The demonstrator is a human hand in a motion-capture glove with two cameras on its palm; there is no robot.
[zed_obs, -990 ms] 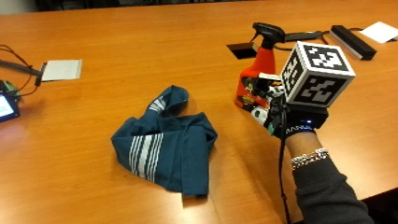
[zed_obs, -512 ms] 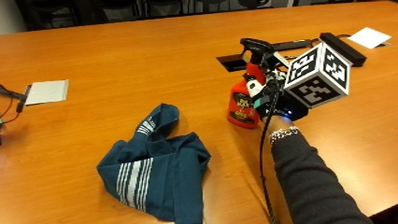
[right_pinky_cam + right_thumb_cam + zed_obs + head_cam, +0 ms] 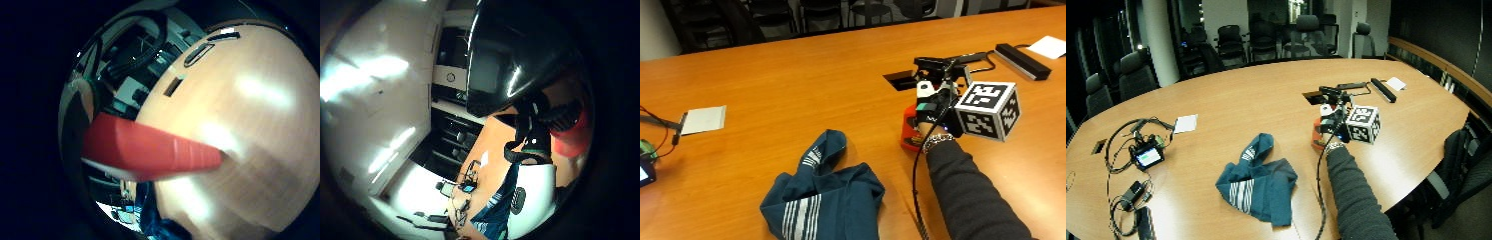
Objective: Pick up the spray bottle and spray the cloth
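The gloved right hand (image 3: pixel 935 112) is wrapped round the red spray bottle (image 3: pixel 911 131), its fingers curled about the neck below the black trigger head. The bottle's base looks to be at or barely off the counter (image 3: pixel 806 85); which, I cannot tell. So the grasp seems made, the lift at most begun. Farther off to the hand's left lies the blue striped cloth (image 3: pixel 823 202), crumpled and well apart. Aiming and spraying remain.

Both outside views overlook the table (image 3: pixel 806 75) obliquely
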